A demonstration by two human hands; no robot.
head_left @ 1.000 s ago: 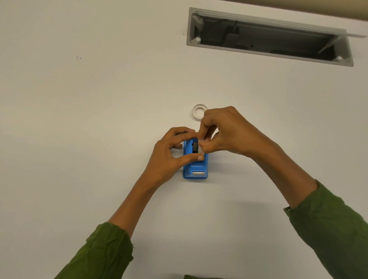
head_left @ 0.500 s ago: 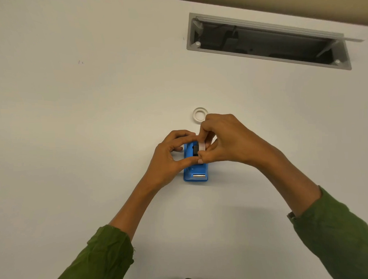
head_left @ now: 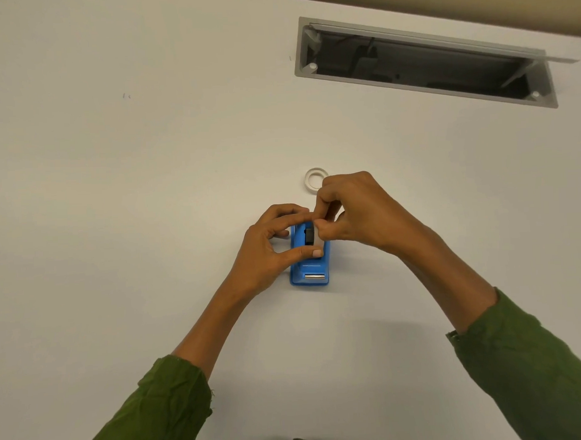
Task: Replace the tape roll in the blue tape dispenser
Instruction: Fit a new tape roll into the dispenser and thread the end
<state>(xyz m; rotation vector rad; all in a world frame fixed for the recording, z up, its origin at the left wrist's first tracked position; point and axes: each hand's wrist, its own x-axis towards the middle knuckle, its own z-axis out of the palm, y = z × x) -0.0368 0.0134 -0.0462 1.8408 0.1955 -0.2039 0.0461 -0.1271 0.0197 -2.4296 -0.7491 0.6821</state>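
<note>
The white table (head_left: 150,191) fills nearly the whole view. A long rectangular cable hatch (head_left: 425,62) is recessed into the table near its far edge, with grey rims and its lid standing open; the dark interior holds fittings too small to identify. Two forearms in green sleeves (head_left: 534,369) enter from the near edge and converge at the centre of the table. The left hand (head_left: 267,247) is curled around the left side of the blue tape dispenser (head_left: 309,272), with the thumb laid across the dispenser's top and the index finger arched over its far end; the fingers are closed on the dispenser body. The right hand (head_left: 364,214) is positioned over the far end of the dispenser, with thumb and index finger pinched together on a pale tape roll (head_left: 317,233) seated at the dispenser's well, beside a dark hub part. The dispenser rests flat on the table, with its metal cutter strip (head_left: 314,277) at the near end, facing the person. A small white ring (head_left: 312,179), apparently a tape core, lies flat on the table just beyond the right hand, partly hidden by the knuckles.
</note>
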